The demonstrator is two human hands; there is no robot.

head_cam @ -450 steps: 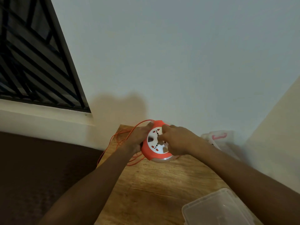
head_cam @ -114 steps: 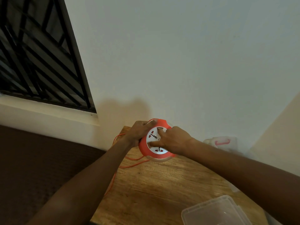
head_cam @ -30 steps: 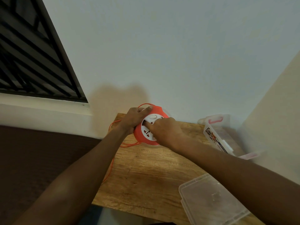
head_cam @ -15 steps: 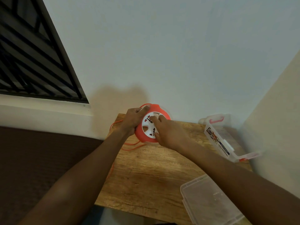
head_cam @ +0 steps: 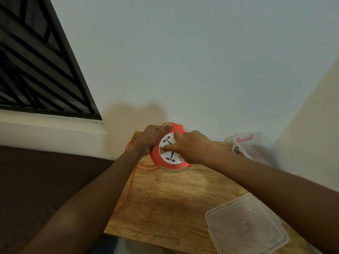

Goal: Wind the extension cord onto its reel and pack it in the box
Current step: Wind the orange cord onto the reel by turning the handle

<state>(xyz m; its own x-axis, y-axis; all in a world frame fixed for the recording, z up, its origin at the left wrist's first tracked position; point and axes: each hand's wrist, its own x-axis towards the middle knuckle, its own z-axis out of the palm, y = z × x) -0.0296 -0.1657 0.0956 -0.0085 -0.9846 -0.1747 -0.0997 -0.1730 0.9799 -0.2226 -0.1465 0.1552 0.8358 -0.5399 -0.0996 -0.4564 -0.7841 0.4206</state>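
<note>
Fingers of the right hand [head_cam: 190, 147] press the white face of the reel [head_cam: 169, 153]; the left hand [head_cam: 151, 137] grips its rim above the tabletop [head_cam: 174, 202]. Loose cord [head_cam: 128, 189] trailing over the edge could snag or tangle while winding.

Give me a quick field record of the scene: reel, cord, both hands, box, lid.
reel: orange, white socket face, tilted toward the camera at the table's far end
cord: orange, partly unwound, trailing over the table's left edge
left hand: grips the reel's left rim
right hand: fingers on the socket face
box: clear, far right corner, open
lid: flat, near right
</note>
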